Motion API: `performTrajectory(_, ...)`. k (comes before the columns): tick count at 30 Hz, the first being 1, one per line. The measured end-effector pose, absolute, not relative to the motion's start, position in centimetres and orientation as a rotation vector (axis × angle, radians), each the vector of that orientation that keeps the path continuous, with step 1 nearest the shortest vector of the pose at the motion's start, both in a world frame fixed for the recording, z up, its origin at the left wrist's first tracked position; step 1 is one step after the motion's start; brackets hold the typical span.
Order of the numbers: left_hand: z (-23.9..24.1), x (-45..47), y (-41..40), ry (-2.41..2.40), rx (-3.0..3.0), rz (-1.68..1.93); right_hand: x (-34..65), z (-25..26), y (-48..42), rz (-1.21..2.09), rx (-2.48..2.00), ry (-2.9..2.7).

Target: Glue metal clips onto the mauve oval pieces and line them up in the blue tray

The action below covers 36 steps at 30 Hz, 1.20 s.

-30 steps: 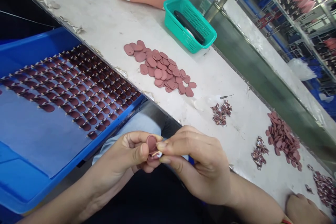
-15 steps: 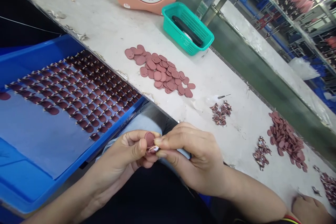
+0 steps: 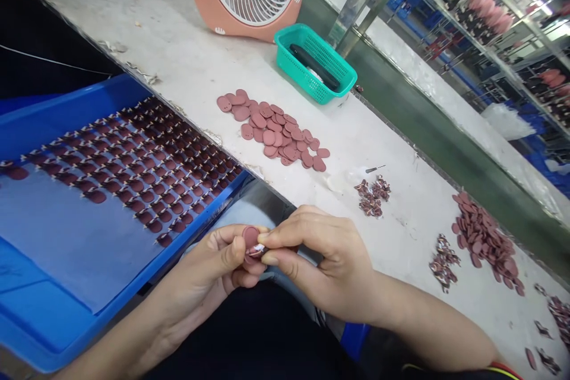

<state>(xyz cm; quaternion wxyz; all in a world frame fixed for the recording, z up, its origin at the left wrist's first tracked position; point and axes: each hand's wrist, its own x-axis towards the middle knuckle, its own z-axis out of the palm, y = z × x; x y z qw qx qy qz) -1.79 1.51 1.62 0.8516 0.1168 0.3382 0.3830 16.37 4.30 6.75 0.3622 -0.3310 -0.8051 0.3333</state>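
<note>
My left hand (image 3: 222, 258) is closed on a flat reddish-brown oval disc (image 3: 250, 237), held upright between thumb and fingers. At the disc's lower edge, the thumb and forefinger of my right hand (image 3: 316, 252) pinch a small bow-like piece (image 3: 256, 250) with white on it. The piece touches the disc; whether it is fixed there I cannot tell. Both hands are above my lap, in front of the table edge. To their left, a blue tray (image 3: 111, 303) has rows of discs (image 3: 149, 178) with small pieces on them, laid on a pale sheet (image 3: 84, 249).
On the white table (image 3: 187, 65) lie a spread of loose discs (image 3: 276, 133), small bow-like pieces (image 3: 373, 195), a thin pointed tool (image 3: 374, 169) and another disc pile (image 3: 485, 237). A green basket (image 3: 285, 65) holding a black object stands before an orange fan (image 3: 200, 6).
The view has shifted slightly, bringing more of the fan into sight. My hands keep the same grip on the disc and small piece. Another person's hand at lower right is gone from view.
</note>
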Motion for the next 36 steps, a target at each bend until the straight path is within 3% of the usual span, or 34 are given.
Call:
performTrajectory(11,0.1,-2.5,1.1,0.678,0.146,0.784,16.0,7.0,4.0,0.719,-0.919,-2.074)
performTrajectory(24,-1.2,-3.1,1.4,0.551,0.266,0.783,15.5,6.0,3.9,1.002,-0.969,-2.007)
performTrajectory(28,-1.4,-3.4,1.7,0.649,0.278,0.806,14.8,5.1,3.8,0.752,-0.943,-2.009)
performTrajectory(33,-1.4,-3.5,1.4,1.132,0.287,1.241,13.0,2.2,3.8,0.15,-1.016,-2.055)
performTrajectory(36,-1.3,-3.4,1.2,1.198,0.385,1.345,11.7,0.3,4.0,-0.036,-0.943,-2.118)
